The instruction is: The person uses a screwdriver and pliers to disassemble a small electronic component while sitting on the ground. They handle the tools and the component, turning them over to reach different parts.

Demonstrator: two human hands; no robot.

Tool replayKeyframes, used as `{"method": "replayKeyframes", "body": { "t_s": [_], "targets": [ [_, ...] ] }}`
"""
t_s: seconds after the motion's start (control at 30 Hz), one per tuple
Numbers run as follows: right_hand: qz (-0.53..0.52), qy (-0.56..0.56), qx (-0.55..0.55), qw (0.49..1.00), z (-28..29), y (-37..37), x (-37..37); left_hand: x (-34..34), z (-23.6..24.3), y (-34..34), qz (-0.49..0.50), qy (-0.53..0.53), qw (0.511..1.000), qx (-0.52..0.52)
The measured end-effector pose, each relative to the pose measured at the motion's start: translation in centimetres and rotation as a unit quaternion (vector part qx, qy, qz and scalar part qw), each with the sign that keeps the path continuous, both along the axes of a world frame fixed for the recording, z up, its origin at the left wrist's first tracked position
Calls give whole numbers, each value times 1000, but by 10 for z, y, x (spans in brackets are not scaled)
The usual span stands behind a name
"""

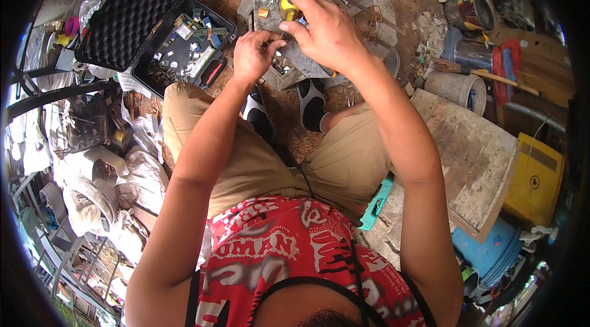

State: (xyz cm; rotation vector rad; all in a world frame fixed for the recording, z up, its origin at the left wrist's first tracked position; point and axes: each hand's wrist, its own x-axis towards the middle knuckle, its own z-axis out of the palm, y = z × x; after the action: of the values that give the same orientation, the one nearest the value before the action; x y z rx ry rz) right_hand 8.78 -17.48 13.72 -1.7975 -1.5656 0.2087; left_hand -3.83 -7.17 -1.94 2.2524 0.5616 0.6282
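Observation:
My left hand (253,56) is closed in a pinch over a grey work slab (307,67). Whatever lies between its fingertips is too small to make out. Close by on the right, my right hand (329,35) is open, its index finger stretched out and its thumb apart. Under that hand shows a yellow and black tool (287,7), partly hidden; it seems to lie on the slab rather than in my grip. Small pieces, one of them an orange square part (263,12), rest on the slab.
Left of the slab stands an open black case (140,67) holding small electronic parts, its foam-lined lid (132,13) tipped back. A wooden board (470,155), a yellow panel (536,179), a blue bucket (488,247) and a white bucket (458,88) are at right. A teal object (376,205) lies beside my thigh.

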Motion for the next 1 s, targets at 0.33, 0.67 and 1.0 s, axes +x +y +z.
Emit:
{"method": "replayKeyframes", "body": {
  "t_s": [0.33,0.67,1.0],
  "targets": [
    [-26,10,-25,999,-3,-4,1,2,2,-6,11,-1,1000,-19],
    [-166,146,-7,975,-13,-41,22,5,-1,-3,8,-23,999,-41],
    [-146,-99,-447,877,-76,-65,10,5,-1,-3,20,-5,998,-54]
  ]
}}
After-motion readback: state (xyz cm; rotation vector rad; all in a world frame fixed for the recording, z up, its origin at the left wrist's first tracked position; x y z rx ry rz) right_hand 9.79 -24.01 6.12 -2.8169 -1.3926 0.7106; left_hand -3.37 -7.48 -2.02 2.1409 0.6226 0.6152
